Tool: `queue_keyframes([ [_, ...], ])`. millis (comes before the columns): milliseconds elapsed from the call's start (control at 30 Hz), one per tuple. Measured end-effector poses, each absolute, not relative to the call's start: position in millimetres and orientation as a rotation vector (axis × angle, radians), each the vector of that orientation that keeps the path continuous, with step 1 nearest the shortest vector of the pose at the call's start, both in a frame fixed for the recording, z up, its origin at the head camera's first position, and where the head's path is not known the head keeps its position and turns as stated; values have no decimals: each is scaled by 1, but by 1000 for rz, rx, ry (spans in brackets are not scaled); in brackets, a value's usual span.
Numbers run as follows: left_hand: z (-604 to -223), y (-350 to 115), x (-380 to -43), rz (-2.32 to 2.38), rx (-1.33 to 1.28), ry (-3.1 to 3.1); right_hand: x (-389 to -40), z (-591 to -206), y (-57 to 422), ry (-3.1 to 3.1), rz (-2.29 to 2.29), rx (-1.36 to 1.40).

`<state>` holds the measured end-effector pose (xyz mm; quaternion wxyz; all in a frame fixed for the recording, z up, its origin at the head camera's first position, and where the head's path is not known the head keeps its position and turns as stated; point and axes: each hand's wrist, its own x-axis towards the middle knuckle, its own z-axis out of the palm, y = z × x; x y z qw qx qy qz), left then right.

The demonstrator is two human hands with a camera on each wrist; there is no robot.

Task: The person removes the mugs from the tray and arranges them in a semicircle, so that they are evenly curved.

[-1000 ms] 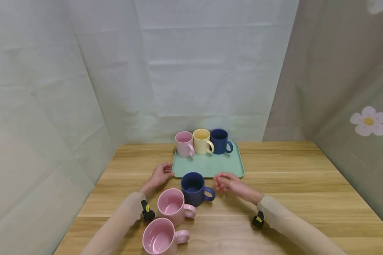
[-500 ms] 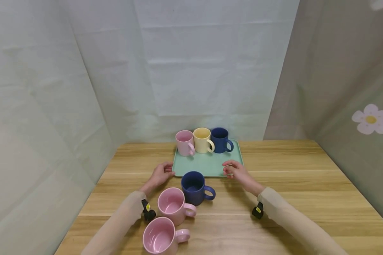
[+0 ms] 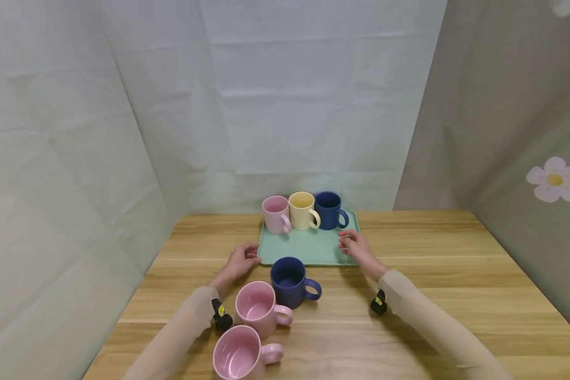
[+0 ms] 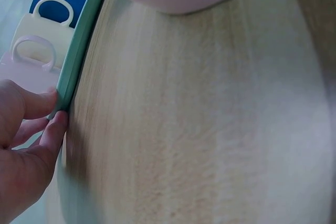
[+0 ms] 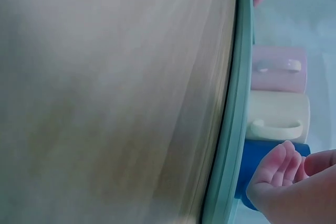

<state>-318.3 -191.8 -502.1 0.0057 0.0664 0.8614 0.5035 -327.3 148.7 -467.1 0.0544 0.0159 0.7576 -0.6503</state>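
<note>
My left hand (image 3: 241, 261) is at the front left corner of a pale green tray (image 3: 309, 249). In the left wrist view its thumb and a finger pinch the tray's rim (image 4: 79, 51). Over the tray's right side hovers my right hand (image 3: 355, 249), fingers loosely bent with nothing between them, just in front of a dark blue mug (image 3: 326, 217). Along the tray's back, a cream-yellow mug (image 3: 301, 218) and a pink mug (image 3: 274, 219) stand upright in a row with that blue one, handles toward the right front.
Before the tray stands another dark blue mug (image 3: 287, 290), between my arms. Two pink mugs, a nearer one (image 3: 239, 359) and one behind it (image 3: 256, 316), stand beside my left forearm. Pale cloth walls (image 3: 313, 105) enclose the wooden table (image 3: 437, 274).
My right hand has moved from beside the front blue mug, forward and to the right, over the tray's right side. My left hand stays at the tray's corner. The mugs have not moved.
</note>
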Motion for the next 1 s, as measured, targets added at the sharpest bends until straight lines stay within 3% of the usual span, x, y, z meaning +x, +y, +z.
queue_keyframes([
  [367, -503, -193, -320, 1590, 189, 2680, -343, -470, 150, 2493, -1883, 51],
  [767, -500, -193, -318, 1564, 182, 2684, -360, -468, 143, 2543, -1959, 253],
  [1000, -495, -192, -318, 1549, 195, 2690, -367, -463, 142, 2514, -2002, 203],
])
